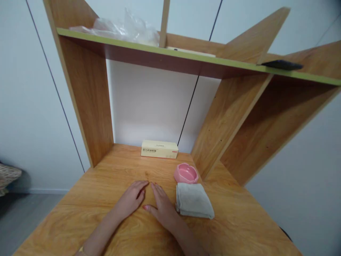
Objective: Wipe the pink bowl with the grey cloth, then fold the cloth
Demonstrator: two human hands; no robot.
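My left hand (132,197) rests on the wooden desk, fingers stretched forward and slightly bent, holding nothing. Beside it lies my right hand (162,208), palm down with the thumb apart from the fingers, also without anything in it. The fingertips of both hands nearly meet. Just right of my right hand is a folded grey cloth (194,200). Behind the cloth stands a pink ashtray-like bowl (186,173) with a faceted rim. A long cream box (159,149) with printed lettering sits farther back against the wall.
The wooden desk (87,209) has upright side panels, the left one (85,96) and the right one (231,117). Overhead runs a shelf (149,48) bearing a clear plastic bag (128,28) and a dark flat object (282,64). Patterned fabric (9,176) shows at far left.
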